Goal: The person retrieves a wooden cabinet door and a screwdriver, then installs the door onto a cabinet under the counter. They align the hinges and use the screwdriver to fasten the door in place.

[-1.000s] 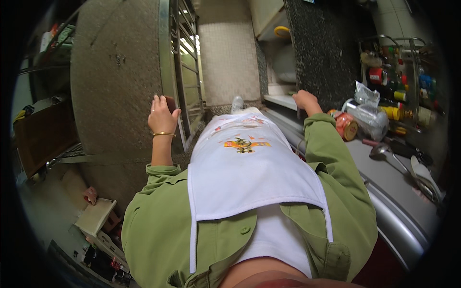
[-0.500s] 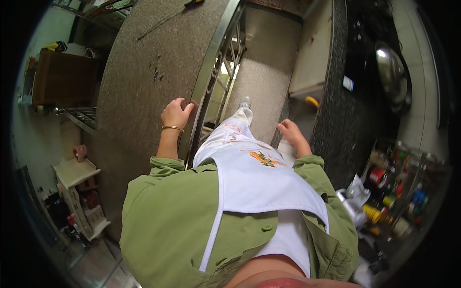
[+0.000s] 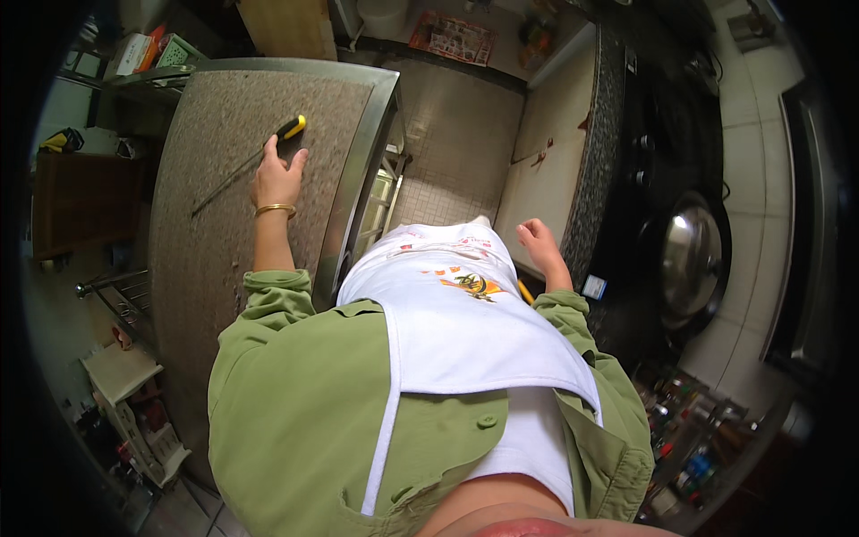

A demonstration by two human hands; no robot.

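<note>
My left hand (image 3: 276,179), with a gold bangle at the wrist, reaches over the brown speckled tabletop (image 3: 210,125). Its fingers and thumb are apart. A long screwdriver (image 3: 291,128) lies slantwise there, its black and yellow handle just beyond my fingertips. The thin shaft passes by my index finger; whether they touch is hard to tell. My right hand (image 3: 540,244) hangs beside the counter at the right, fingers loosely curled in, with nothing visible in them.
A metal edge (image 3: 353,192) frames the table. On the black counter at right sit a wok with a domed metal lid (image 3: 691,259) and a small white-and-blue box (image 3: 593,286). Several bottles (image 3: 698,465) stand lower right. A patterned mat (image 3: 454,40) lies at the far end of the aisle.
I have moved forward along the aisle. My left hand has gone from the table's edge to beside the screwdriver. The right hand still hangs by the counter.
</note>
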